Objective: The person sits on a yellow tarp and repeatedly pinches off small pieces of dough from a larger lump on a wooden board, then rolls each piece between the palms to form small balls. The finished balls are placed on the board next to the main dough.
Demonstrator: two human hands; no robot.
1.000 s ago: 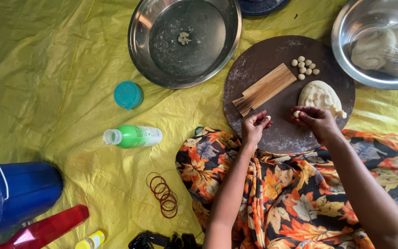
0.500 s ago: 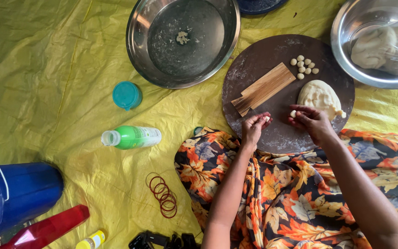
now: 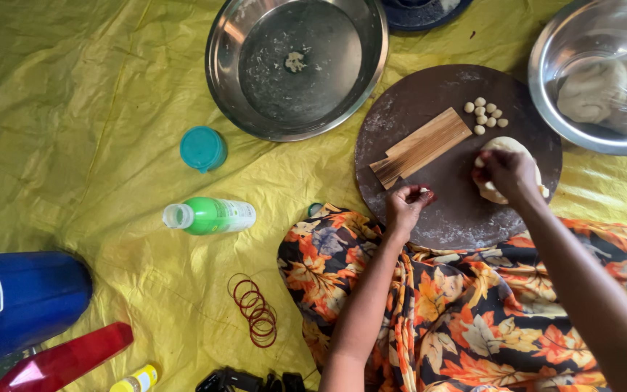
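Head view: the right hand (image 3: 508, 173) presses down on a pale, soft lump of dough (image 3: 506, 172), fingers curled over its top and gripping it, near the right edge of the round board (image 3: 429, 210). The dough is smooth, cream-coloured and roughly oval, with its lower rim showing under the hand. The left hand (image 3: 406, 207) is clenched loosely near the board's lower left edge, fingertips pinched together; whether a bit of dough sits between them is not clear. Between the hands the board is dark brown, matt and dusted with flour. A flat wooden paddle (image 3: 422, 147) with a straight grain lies slanted across the board's middle. Just above the dough, toward the board's top edge, a cluster of small dough balls (image 3: 484, 116) sits close together. Beyond the board's top left edge stands a wide steel bowl (image 3: 297, 65), shiny at the rim and floury inside. A second steel bowl (image 3: 596, 72) at the right holds plastic-wrapped dough. Everything rests on a crinkled yellow sheet (image 3: 74, 109).
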